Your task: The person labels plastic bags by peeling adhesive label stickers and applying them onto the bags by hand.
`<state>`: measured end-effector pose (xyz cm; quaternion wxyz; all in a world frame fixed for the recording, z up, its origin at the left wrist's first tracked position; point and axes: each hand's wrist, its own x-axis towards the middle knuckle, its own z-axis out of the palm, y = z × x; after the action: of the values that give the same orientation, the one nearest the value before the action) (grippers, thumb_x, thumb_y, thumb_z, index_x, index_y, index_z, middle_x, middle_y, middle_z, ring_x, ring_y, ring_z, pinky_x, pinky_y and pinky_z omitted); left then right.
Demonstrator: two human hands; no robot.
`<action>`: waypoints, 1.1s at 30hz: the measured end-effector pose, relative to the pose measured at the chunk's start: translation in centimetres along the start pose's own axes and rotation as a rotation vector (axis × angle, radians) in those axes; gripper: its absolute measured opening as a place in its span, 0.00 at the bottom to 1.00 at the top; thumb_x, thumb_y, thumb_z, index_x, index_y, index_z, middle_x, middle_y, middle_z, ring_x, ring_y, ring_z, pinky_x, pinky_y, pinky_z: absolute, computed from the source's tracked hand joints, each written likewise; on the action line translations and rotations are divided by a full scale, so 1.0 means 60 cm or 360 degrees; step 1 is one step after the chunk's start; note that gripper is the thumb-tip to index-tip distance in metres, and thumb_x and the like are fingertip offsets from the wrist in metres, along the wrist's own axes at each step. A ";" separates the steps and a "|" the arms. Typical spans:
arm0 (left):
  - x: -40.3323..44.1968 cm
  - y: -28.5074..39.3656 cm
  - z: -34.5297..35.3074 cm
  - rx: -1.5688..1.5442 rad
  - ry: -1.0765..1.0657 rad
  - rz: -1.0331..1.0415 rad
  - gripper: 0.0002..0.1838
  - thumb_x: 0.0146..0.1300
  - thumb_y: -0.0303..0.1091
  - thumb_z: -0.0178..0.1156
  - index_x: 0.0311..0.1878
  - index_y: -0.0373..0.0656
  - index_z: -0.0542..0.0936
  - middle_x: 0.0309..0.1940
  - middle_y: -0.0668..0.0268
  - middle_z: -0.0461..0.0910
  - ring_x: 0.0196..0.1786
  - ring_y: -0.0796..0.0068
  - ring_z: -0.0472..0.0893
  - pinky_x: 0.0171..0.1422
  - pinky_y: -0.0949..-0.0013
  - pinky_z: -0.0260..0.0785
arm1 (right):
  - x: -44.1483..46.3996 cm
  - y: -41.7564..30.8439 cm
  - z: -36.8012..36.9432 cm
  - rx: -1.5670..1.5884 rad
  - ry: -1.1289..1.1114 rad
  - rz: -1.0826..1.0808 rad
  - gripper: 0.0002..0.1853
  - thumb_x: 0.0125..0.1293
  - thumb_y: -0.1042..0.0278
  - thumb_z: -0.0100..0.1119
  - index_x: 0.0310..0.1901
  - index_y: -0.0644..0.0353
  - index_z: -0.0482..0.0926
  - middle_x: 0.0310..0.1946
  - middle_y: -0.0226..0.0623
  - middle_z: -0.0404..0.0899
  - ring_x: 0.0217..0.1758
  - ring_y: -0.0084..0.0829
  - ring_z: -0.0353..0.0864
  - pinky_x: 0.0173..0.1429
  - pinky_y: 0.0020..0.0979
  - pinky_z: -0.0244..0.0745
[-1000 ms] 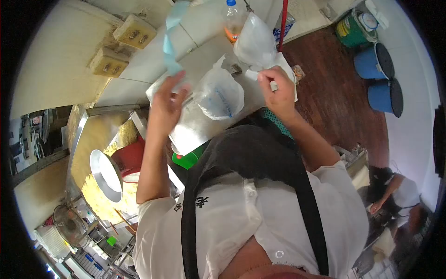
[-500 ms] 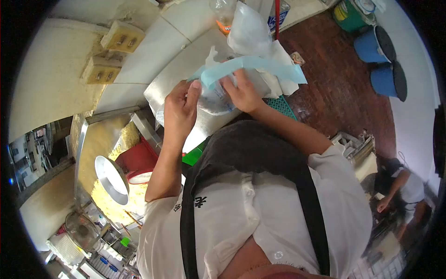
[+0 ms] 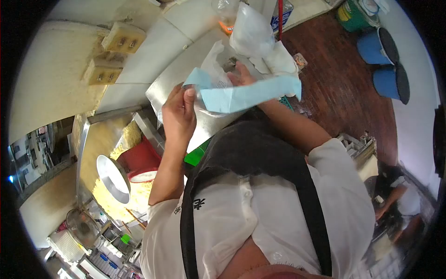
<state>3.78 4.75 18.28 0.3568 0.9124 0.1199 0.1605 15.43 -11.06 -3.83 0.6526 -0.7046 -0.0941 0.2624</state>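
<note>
Strip [image 3: 260,94], pale blue, stretches above counter [image 3: 169,80], partly covering bag [image 3: 212,60]; left hand [image 3: 180,111] pinches its left end, thumb against fingers; right hand [image 3: 243,75] behind it, partly hidden, visible fingers spread.

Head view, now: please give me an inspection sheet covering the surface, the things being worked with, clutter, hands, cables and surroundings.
Surface: metal table, partly covered.
Job's things: blue strip stretched across in front of a pale plastic bag, hiding part of it.
Clutter: fuller white bag, a bottle beside it, and a white sheet, cloth or paper unclear.
Hands: left hand pinches one end of the strip; right hand is partly hidden behind it, grip unclear.
Cables: nothing seen on the table.
Surroundings: metal bowl and red container at picture left; blue buckets at upper right; another person at lower right.
</note>
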 end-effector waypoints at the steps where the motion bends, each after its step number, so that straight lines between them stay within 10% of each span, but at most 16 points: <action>1: 0.002 0.004 -0.009 0.0034 0.0005 0.0042 0.17 0.76 0.39 0.55 0.43 0.31 0.81 0.43 0.49 0.82 0.41 0.49 0.82 0.48 0.61 0.74 | 0.000 -0.005 -0.009 -0.0360 0.0143 -0.0170 0.35 0.75 0.53 0.57 0.72 0.66 0.58 0.68 0.53 0.68 0.73 0.39 0.66 0.74 0.38 0.63; 5: 0.030 0.012 -0.077 0.0088 0.0368 -0.0060 0.16 0.76 0.39 0.56 0.47 0.31 0.80 0.31 0.63 0.78 0.35 0.75 0.76 0.43 0.69 0.71 | -0.010 -0.076 -0.052 -0.0302 0.0030 -0.0179 0.30 0.75 0.55 0.58 0.69 0.66 0.65 0.63 0.47 0.74 0.66 0.36 0.74 0.69 0.34 0.67; 13: 0.125 0.091 -0.176 -0.0828 0.1153 0.0203 0.23 0.80 0.44 0.50 0.43 0.29 0.81 0.32 0.67 0.80 0.34 0.82 0.72 0.42 0.76 0.68 | -0.009 -0.189 -0.038 -0.0130 -0.0387 -0.0038 0.24 0.73 0.48 0.61 0.55 0.63 0.80 0.47 0.34 0.82 0.53 0.26 0.77 0.61 0.28 0.70; 17: 0.130 0.109 -0.187 -0.1033 0.0858 0.0323 0.30 0.81 0.50 0.44 0.52 0.25 0.79 0.51 0.49 0.84 0.41 0.73 0.81 0.48 0.72 0.73 | -0.021 -0.229 -0.028 0.0000 -0.0602 0.0102 0.21 0.71 0.52 0.64 0.53 0.62 0.82 0.43 0.31 0.82 0.48 0.24 0.76 0.55 0.27 0.71; 21: 0.140 0.110 -0.177 -0.0977 0.0979 0.0389 0.32 0.81 0.52 0.43 0.57 0.24 0.77 0.53 0.44 0.82 0.46 0.69 0.82 0.51 0.70 0.73 | 0.010 -0.193 -0.027 -0.0233 -0.0472 0.0136 0.17 0.70 0.56 0.65 0.50 0.61 0.82 0.42 0.29 0.81 0.47 0.22 0.76 0.52 0.26 0.71; 29: 0.131 -0.027 -0.173 -0.1489 0.0552 0.0754 0.30 0.79 0.48 0.47 0.57 0.21 0.76 0.52 0.37 0.81 0.57 0.47 0.81 0.67 0.50 0.70 | 0.000 -0.245 -0.064 0.0825 -0.0499 0.0320 0.13 0.71 0.55 0.61 0.43 0.56 0.79 0.38 0.30 0.81 0.39 0.22 0.77 0.44 0.26 0.70; 33: 0.131 -0.018 -0.173 -0.1197 0.0886 0.0327 0.31 0.74 0.52 0.53 0.53 0.24 0.79 0.52 0.43 0.81 0.55 0.51 0.81 0.67 0.51 0.69 | 0.026 -0.191 -0.087 0.0570 -0.0946 0.0581 0.10 0.71 0.58 0.62 0.41 0.55 0.78 0.37 0.29 0.80 0.37 0.23 0.76 0.43 0.26 0.70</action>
<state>6.95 14.50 26.33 0.5989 0.6495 0.0537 0.4654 21.74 -13.38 6.93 0.6521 -0.4779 -0.1046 0.5791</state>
